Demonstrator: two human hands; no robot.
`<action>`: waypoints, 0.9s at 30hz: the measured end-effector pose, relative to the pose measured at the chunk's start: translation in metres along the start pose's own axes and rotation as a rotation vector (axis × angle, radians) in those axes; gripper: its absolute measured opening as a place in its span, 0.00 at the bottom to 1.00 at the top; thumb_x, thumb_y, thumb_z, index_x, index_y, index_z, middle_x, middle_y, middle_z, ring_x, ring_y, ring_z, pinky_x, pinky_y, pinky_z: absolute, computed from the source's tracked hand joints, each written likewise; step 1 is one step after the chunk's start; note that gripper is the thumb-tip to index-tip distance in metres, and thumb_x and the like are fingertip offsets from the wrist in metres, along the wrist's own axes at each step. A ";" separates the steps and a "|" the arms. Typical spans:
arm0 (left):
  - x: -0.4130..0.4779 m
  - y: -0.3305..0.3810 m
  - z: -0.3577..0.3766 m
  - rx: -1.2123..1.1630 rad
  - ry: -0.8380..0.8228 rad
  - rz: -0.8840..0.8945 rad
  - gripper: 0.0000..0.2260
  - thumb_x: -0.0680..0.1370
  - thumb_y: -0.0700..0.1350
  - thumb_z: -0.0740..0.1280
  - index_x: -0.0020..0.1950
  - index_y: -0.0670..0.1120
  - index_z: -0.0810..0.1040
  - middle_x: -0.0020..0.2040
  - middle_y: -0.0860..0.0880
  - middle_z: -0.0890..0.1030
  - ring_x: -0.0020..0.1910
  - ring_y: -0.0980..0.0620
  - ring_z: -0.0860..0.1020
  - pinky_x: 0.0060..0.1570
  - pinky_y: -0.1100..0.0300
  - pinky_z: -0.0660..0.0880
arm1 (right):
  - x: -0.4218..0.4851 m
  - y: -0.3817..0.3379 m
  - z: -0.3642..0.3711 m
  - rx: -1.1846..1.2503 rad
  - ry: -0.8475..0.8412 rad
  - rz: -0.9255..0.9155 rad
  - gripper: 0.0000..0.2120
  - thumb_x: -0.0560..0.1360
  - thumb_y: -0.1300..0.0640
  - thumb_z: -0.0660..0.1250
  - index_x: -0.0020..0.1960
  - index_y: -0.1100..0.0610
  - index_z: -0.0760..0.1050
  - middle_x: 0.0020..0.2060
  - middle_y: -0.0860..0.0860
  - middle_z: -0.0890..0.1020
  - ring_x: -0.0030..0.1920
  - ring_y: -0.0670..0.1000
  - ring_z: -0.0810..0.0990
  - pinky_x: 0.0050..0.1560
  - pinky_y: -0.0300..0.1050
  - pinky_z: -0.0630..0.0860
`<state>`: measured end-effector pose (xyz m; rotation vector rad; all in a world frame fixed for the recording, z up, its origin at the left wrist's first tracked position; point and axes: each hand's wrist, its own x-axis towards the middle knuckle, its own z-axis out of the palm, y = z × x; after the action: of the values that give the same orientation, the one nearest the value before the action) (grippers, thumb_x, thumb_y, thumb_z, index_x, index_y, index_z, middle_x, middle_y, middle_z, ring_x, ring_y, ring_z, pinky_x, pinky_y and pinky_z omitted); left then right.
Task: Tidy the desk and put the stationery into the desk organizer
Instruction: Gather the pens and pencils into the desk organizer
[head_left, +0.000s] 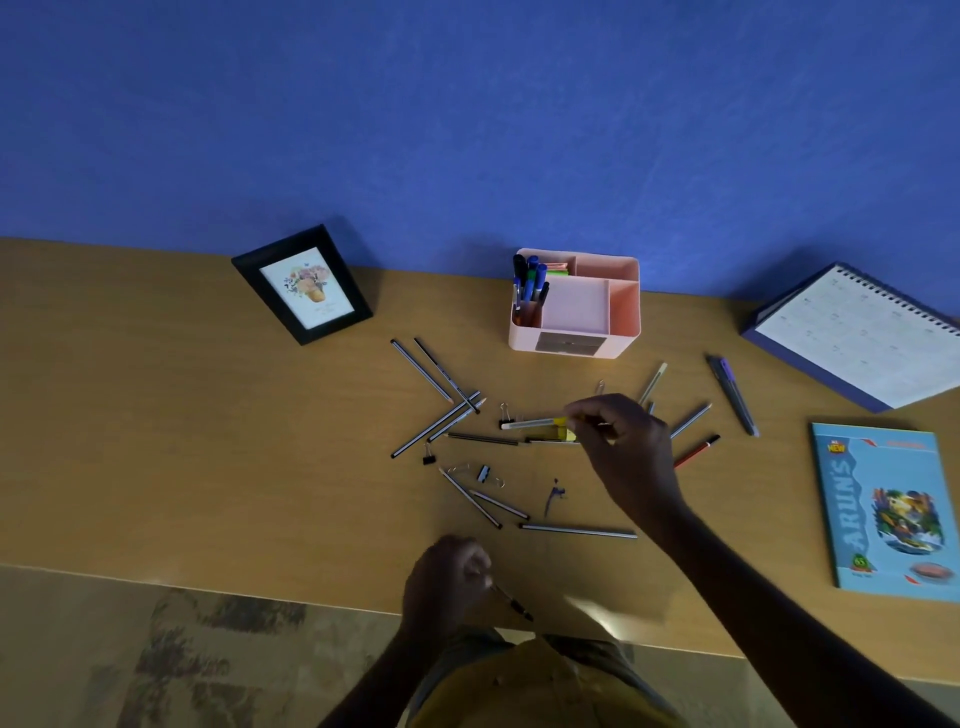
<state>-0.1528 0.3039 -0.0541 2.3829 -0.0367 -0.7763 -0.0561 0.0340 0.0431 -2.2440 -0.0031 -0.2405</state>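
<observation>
1. Stationery lies scattered across the middle of the wooden desk (156, 441): striped pencils (434, 382) left of centre, more pencils (577, 530) lower down, black binder clips (429, 454) and a few paper clips (600, 386) among them.
2. The right hand (626, 449) reaches in from the lower right to the centre of the frame, its fingertips pressed together in a pinch on the yellow end of a clear pen (532, 423), which points left and lies about level over the desk.
3. The left hand (447, 582) sits at bottom centre near the desk's front edge, curled closed around a dark pen (511, 603) whose tip points toward the lower right.
4. The pink desk organizer (623, 332) stands at upper centre against the blue wall (467, 104); its left compartment holds upright markers (530, 283), and green and orange items show in a rear compartment.
5. A black picture frame (244, 270) leans at upper left of the desk.
6. At the right, a spiral calendar (857, 332) stands near the wall, a purple pen (735, 395) lies just left of it, and a blue notebook (883, 509) lies flat below it.
7. A red pencil (698, 451) and a grey one (691, 420) lie just right of the right hand.
</observation>
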 end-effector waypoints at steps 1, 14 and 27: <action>-0.001 -0.002 0.006 0.062 -0.058 0.052 0.07 0.77 0.51 0.75 0.55 0.55 0.85 0.50 0.59 0.83 0.45 0.64 0.80 0.46 0.63 0.79 | 0.001 0.001 -0.001 -0.005 0.000 0.002 0.07 0.79 0.63 0.74 0.57 0.58 0.84 0.51 0.49 0.87 0.51 0.43 0.85 0.49 0.43 0.85; 0.028 0.002 0.005 0.147 0.110 0.167 0.10 0.84 0.51 0.70 0.63 0.53 0.85 0.57 0.56 0.83 0.48 0.65 0.76 0.42 0.75 0.63 | 0.004 -0.001 0.000 0.003 0.035 0.013 0.08 0.79 0.62 0.75 0.58 0.59 0.85 0.51 0.49 0.87 0.51 0.43 0.86 0.49 0.44 0.86; 0.024 0.000 0.014 0.206 0.162 0.154 0.16 0.82 0.55 0.71 0.70 0.58 0.79 0.62 0.59 0.82 0.55 0.62 0.81 0.51 0.65 0.79 | 0.084 -0.020 -0.019 -0.078 0.122 -0.048 0.11 0.82 0.54 0.72 0.61 0.59 0.82 0.59 0.52 0.86 0.60 0.47 0.85 0.55 0.37 0.82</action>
<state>-0.1403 0.2912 -0.0756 2.5937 -0.2408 -0.5277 0.0213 0.0252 0.0849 -2.3054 0.0179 -0.4094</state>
